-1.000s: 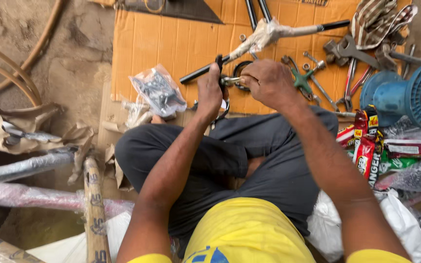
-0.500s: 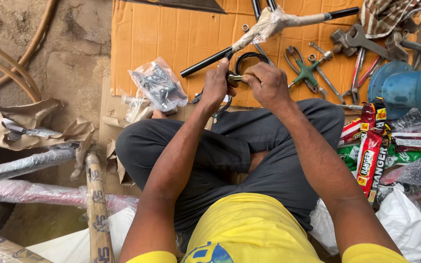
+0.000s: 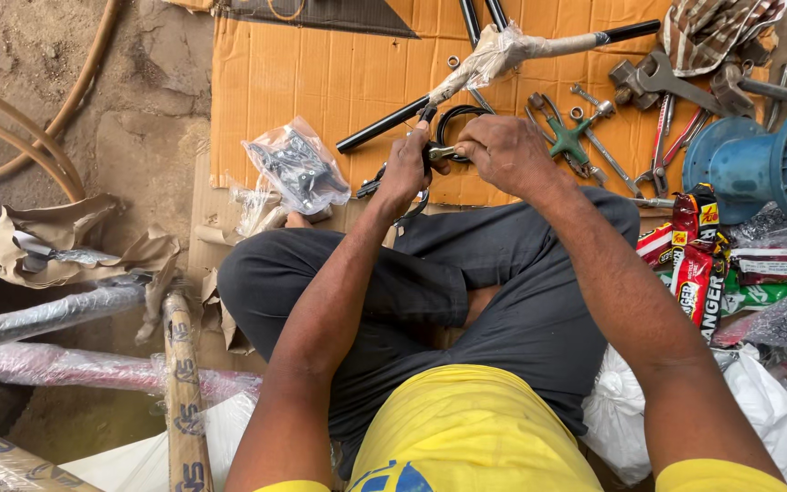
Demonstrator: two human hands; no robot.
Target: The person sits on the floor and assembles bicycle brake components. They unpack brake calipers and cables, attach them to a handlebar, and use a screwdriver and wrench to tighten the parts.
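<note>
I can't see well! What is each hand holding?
Left hand: fingers closed on a small metal part.
Right hand: closed on the same part.

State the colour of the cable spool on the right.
Blue; the cable spool shows in the head view.

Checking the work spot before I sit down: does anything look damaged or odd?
Torn brown paper wrapping lies crumpled at the left, ripped off a wrapped tube. Tools lie scattered on the cardboard. Both hands hold a small metal part.
</note>
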